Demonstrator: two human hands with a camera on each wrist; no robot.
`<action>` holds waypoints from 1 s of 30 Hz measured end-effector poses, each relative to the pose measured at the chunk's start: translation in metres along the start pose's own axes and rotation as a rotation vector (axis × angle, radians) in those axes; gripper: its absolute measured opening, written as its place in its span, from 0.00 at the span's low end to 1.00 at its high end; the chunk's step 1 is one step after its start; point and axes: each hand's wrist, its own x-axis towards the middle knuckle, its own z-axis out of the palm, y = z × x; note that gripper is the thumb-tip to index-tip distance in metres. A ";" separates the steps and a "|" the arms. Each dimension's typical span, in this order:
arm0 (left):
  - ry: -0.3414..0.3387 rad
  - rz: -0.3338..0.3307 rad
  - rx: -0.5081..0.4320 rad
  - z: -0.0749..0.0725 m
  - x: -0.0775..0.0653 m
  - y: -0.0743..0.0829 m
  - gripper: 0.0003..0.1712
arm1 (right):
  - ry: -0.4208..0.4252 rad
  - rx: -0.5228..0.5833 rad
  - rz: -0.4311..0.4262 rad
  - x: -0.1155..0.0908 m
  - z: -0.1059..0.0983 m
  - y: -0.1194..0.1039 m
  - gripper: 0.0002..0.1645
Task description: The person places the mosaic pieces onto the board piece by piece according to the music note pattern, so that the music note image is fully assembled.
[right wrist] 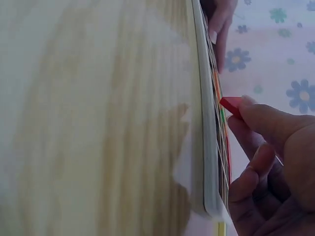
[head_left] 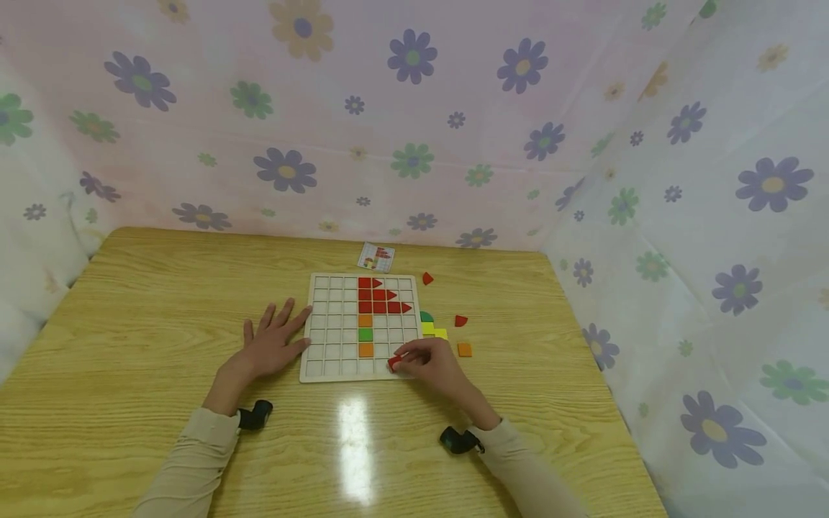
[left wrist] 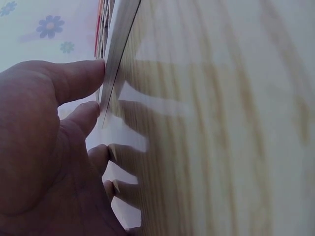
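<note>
A white grid board [head_left: 337,378] lies on the wooden table. In the head view, red squares and triangles form three rows at its top, above an orange, a green and another orange square [head_left: 365,350] in one column. My right hand [head_left: 437,365] pinches a small red tile [head_left: 393,364] between thumb and fingertip over the board's lower right; the right wrist view shows the tile [right wrist: 232,104] tilted, its exact shape partly covered. With spread fingers, my left hand [head_left: 268,349] rests beside the board, thumb and forefinger touching its left edge [left wrist: 114,54].
Behind the board lies a small pattern card [head_left: 376,257]. To its right are red curved-edge pieces [head_left: 460,321], an orange square [head_left: 465,350], a green rounded piece [head_left: 426,316] and yellow pieces [head_left: 440,332], partly hidden by my right hand. Flowered cloth [head_left: 414,173] hangs around the table.
</note>
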 end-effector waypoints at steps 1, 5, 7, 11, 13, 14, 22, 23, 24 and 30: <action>0.000 0.000 -0.001 0.000 0.000 0.000 0.38 | -0.010 0.008 -0.002 0.001 0.003 -0.001 0.06; -0.002 -0.001 -0.001 -0.001 0.001 0.000 0.39 | -0.021 0.010 -0.005 0.004 0.015 -0.009 0.06; -0.006 -0.004 0.006 0.000 0.001 -0.001 0.39 | -0.012 0.008 -0.001 0.005 0.019 -0.012 0.07; -0.007 -0.004 0.021 0.000 0.001 -0.002 0.38 | -0.001 0.018 0.006 0.008 0.028 -0.014 0.07; -0.005 -0.005 0.024 0.001 0.001 -0.001 0.38 | 0.003 0.007 -0.004 0.010 0.031 -0.014 0.07; -0.003 -0.004 0.026 0.001 0.001 -0.001 0.38 | 0.007 -0.001 -0.009 0.011 0.032 -0.014 0.06; -0.007 -0.011 0.021 0.001 0.001 0.000 0.39 | 0.013 -0.060 0.006 0.015 0.037 -0.016 0.03; -0.009 -0.010 0.019 0.001 0.001 -0.001 0.39 | 0.011 -0.074 0.004 0.016 0.037 -0.016 0.03; -0.010 -0.011 0.017 0.001 0.001 0.000 0.39 | 0.011 -0.083 0.003 0.016 0.038 -0.016 0.03; -0.015 -0.020 0.016 0.000 0.002 0.001 0.38 | 0.009 -0.138 -0.007 0.018 0.040 -0.022 0.03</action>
